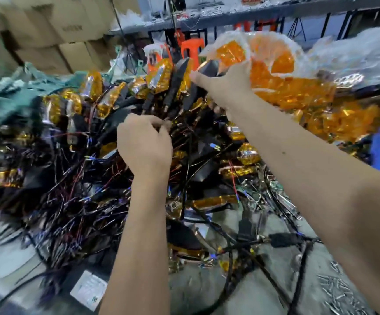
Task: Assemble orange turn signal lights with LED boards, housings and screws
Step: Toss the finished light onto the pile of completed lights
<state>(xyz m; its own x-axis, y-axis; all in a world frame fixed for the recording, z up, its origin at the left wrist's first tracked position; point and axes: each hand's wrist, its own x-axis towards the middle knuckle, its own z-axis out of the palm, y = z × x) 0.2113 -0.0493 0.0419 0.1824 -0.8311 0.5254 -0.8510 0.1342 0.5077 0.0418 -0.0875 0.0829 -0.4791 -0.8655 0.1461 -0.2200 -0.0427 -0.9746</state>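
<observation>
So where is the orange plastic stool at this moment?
In the head view, the orange plastic stool stands at the top centre, behind the pile of wired lights, just left of the bag of orange lenses.

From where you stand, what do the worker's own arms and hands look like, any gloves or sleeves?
Both are bare. The left hand and right hand wear no gloves, and no rings or watch show. Both forearms are uncovered as far as the picture reaches, with no sleeve in view. Motion blur hides finer detail.
</observation>
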